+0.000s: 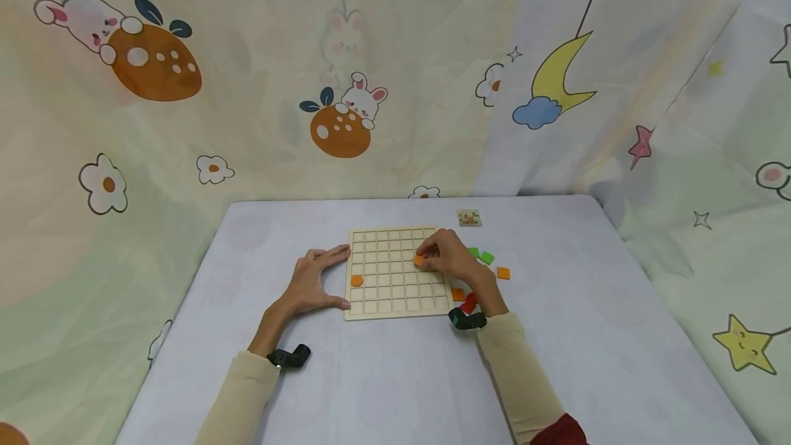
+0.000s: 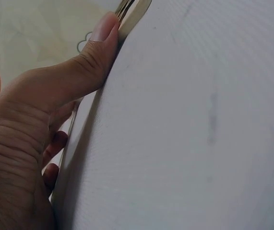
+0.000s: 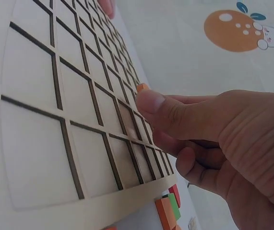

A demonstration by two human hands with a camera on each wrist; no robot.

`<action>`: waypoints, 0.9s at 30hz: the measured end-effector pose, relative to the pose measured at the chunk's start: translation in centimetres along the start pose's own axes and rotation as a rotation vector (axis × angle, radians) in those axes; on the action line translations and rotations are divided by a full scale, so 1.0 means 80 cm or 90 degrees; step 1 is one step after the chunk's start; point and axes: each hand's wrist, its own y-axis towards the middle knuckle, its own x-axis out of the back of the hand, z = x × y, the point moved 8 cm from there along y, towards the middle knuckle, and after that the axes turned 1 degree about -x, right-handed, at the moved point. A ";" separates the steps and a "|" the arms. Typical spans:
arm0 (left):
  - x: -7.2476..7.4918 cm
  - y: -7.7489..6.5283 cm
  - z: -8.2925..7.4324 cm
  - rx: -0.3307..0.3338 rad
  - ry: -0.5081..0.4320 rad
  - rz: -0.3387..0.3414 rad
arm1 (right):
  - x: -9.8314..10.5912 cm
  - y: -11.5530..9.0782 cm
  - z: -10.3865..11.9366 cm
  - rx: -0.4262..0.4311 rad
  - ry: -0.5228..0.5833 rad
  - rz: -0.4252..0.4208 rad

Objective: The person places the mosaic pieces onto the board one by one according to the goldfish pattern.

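A pale wooden grid board (image 1: pixel 398 316) lies on the table. My left hand (image 1: pixel 309 283) rests against its left edge, thumb near the front corner and fingertips farther back, spread apart. In the left wrist view, the thumb (image 2: pixel 96 52) touches the board's rim. Over the right part of the grid, my right hand (image 1: pixel 446 254) pinches a small orange tile (image 1: pixel 419 260) between thumb and fingers. Most of that tile is hidden by the thumb in the right wrist view, with just an orange edge (image 3: pixel 142 87) showing. A rounded orange tile (image 1: pixel 356 281) sits in a cell near the board's left side.
Right of the board lie green tiles (image 1: pixel 487 258), an orange square tile (image 1: pixel 503 273), another orange tile (image 1: pixel 457 294) and red pieces (image 1: pixel 469 303) beside the right wrist. A small patterned card (image 1: pixel 469 218) lies behind them. A printed cloth (image 1: pixel 259 88) hangs behind the table.
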 end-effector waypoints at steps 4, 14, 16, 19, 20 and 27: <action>-0.002 -0.001 0.002 0.001 -0.003 0.001 | -0.007 0.004 0.003 0.000 0.002 0.004; -0.002 0.000 0.001 -0.001 -0.006 0.001 | -0.020 0.011 0.015 0.017 -0.005 0.020; -0.002 0.000 0.002 -0.001 -0.003 0.001 | -0.020 0.013 0.017 0.016 -0.003 0.016; -0.003 0.001 0.003 0.000 -0.006 0.002 | -0.021 0.014 0.019 0.011 -0.005 0.011; -0.003 0.001 0.003 -0.001 -0.005 0.001 | -0.022 0.014 0.020 0.010 -0.004 0.011; -0.001 0.000 0.001 -0.007 -0.002 -0.006 | -0.027 0.020 0.021 0.016 -0.011 0.021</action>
